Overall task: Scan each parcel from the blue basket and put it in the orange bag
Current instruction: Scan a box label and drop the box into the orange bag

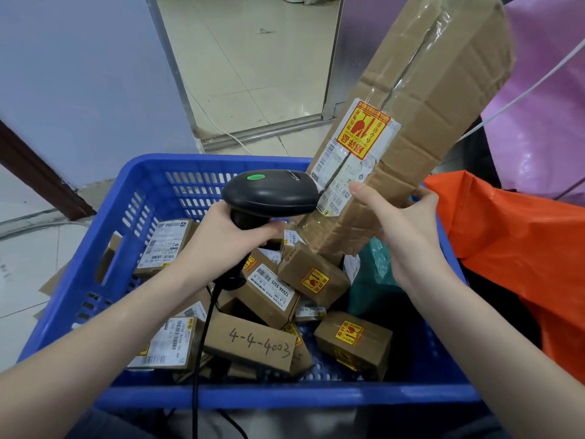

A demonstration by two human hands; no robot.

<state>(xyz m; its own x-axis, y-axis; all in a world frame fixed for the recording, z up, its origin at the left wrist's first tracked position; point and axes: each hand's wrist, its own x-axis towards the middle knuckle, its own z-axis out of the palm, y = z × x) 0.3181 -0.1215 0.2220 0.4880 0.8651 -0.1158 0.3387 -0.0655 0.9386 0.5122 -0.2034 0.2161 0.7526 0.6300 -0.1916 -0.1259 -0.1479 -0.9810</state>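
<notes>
My right hand (400, 226) grips the lower end of a long brown cardboard parcel (421, 99), held upright and tilted to the right above the blue basket (152, 185). A white shipping label and a yellow fragile sticker face me. My left hand (221, 239) holds a black barcode scanner (272, 193) by its handle, its head almost touching the parcel's label, and a green light shows on top. The basket holds several small cardboard parcels (313, 277) and a green soft pack (373, 274). The orange bag (512, 236) lies right of the basket.
A purple plastic bag (544, 106) hangs at the upper right with a white cable across it. The scanner's black cord (202, 337) drops over the basket's front rim. Beyond the basket are a tiled floor, a metal door frame (177, 68) and a pale wall.
</notes>
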